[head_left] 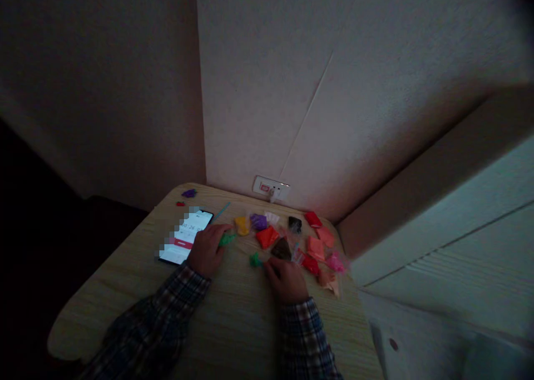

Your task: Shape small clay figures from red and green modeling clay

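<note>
My left hand (207, 251) is beside the phone, its fingers curled and closed on a bright green piece (226, 239) that looks like modelling clay, perhaps in its bag. My right hand (287, 280) rests lower on the table with thumb and finger pinched together. From that pinch a short bluish tool tip (260, 263) points left, and a darker green lump (254, 259) sits at its end. Whether the lump is stuck to the tip or only touches it is too dim to tell. The right palm hides the rest of the tool.
Several small bags of coloured clay, among them yellow (241, 225), purple (258, 221), brown (281, 248) and pink (335, 262), lie right of centre. A lit phone (200, 224), a thin blue stick (222, 210) and a purple lump (189, 193) are left. Behind is a wall socket (271, 188).
</note>
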Demonstrator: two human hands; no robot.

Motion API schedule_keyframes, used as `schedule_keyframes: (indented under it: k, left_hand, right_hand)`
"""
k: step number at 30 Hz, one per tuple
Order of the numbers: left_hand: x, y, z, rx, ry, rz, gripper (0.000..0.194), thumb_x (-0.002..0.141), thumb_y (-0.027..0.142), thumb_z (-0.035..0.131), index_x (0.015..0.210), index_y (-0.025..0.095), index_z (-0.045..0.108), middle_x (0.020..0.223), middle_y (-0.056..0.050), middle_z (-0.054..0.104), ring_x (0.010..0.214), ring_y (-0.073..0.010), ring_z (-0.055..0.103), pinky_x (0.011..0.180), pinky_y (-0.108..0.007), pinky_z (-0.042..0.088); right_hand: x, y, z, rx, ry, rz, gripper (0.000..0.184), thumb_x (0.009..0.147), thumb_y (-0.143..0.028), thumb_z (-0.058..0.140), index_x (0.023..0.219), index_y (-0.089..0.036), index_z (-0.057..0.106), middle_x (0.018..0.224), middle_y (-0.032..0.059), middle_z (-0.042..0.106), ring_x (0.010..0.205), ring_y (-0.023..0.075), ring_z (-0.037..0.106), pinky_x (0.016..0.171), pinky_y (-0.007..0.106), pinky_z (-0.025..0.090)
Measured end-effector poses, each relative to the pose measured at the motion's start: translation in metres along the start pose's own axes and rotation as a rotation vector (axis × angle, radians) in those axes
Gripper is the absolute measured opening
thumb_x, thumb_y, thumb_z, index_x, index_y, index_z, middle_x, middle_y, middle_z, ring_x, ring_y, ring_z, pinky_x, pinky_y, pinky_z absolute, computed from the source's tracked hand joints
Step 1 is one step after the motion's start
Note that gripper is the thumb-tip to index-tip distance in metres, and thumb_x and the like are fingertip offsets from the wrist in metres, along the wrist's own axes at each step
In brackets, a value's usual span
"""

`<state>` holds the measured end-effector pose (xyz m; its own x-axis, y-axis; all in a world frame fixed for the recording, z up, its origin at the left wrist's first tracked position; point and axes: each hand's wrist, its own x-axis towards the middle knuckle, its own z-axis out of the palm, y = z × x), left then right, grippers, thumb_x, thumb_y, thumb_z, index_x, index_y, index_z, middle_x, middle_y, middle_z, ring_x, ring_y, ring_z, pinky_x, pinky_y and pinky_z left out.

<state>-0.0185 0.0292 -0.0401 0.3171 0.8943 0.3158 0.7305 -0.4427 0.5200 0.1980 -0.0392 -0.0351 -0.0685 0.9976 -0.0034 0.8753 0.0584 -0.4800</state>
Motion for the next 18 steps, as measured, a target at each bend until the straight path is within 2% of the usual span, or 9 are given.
schedule_keyframes:
  k: [4, 8, 10, 13, 16, 18]
  left_hand:
    - [-0.003, 0.005, -0.001, 0.101, -0.032, 0.065, 0.059, 0.061, 0.001, 0.043, 0.117, 0.016, 0.054, 0.117, -0.011, 0.059, 0.113, -0.0285, 0.048, 0.095, -0.048, 0.034]
    - [-0.008, 0.025, -0.002, 0.155, 0.013, 0.211, 0.058, 0.064, 0.002, 0.046, 0.119, 0.017, 0.053, 0.124, -0.01, 0.056, 0.119, -0.0288, 0.042, 0.1, -0.051, 0.024]
    - [-0.011, 0.036, 0.005, 0.123, -0.031, 0.342, 0.046, 0.074, 0.008, 0.047, 0.119, 0.018, 0.053, 0.123, -0.01, 0.057, 0.116, -0.0282, 0.044, 0.097, -0.048, 0.029]
    - [-0.013, 0.046, 0.023, 0.116, -0.204, 0.472, 0.034, 0.081, 0.022, 0.054, 0.115, 0.015, 0.055, 0.117, -0.013, 0.06, 0.108, -0.0294, 0.05, 0.089, -0.045, 0.039]
    - [-0.012, 0.047, 0.036, 0.102, -0.239, 0.437, 0.016, 0.086, 0.019, 0.049, 0.096, 0.014, 0.061, 0.099, -0.012, 0.064, 0.095, -0.0251, 0.056, 0.081, -0.04, 0.045]
    - [-0.012, 0.046, 0.039, 0.078, -0.222, 0.409, 0.019, 0.088, 0.014, 0.042, 0.09, 0.014, 0.061, 0.093, -0.011, 0.064, 0.09, -0.0224, 0.058, 0.08, -0.038, 0.047]
  right_hand:
    - [0.001, -0.001, 0.001, -0.081, -0.032, 0.012, 0.031, 0.089, -0.033, 0.044, 0.072, -0.019, 0.066, 0.07, 0.0047, 0.069, 0.068, 0.0164, 0.062, 0.054, 0.024, 0.029]
    - [0.0, -0.003, 0.001, -0.11, -0.037, 0.021, 0.033, 0.089, -0.034, 0.043, 0.073, -0.019, 0.066, 0.07, 0.0052, 0.069, 0.07, 0.0173, 0.064, 0.055, 0.024, 0.03]
    - [0.0, -0.003, 0.0, -0.106, -0.035, 0.018, 0.033, 0.089, -0.034, 0.043, 0.072, -0.019, 0.066, 0.069, 0.0049, 0.069, 0.069, 0.017, 0.064, 0.056, 0.024, 0.03]
    - [-0.001, -0.005, -0.001, -0.081, -0.033, 0.004, 0.032, 0.089, -0.034, 0.043, 0.073, -0.02, 0.067, 0.069, 0.0047, 0.07, 0.068, 0.0165, 0.064, 0.056, 0.024, 0.031]
    - [-0.001, -0.005, -0.003, -0.042, -0.021, -0.02, 0.032, 0.089, -0.033, 0.044, 0.072, -0.02, 0.067, 0.068, 0.0044, 0.07, 0.067, 0.0161, 0.064, 0.056, 0.023, 0.032]
    - [-0.002, -0.005, -0.004, -0.011, -0.004, -0.038, 0.032, 0.089, -0.032, 0.045, 0.07, -0.019, 0.067, 0.066, 0.0038, 0.069, 0.066, 0.0156, 0.064, 0.056, 0.023, 0.033]
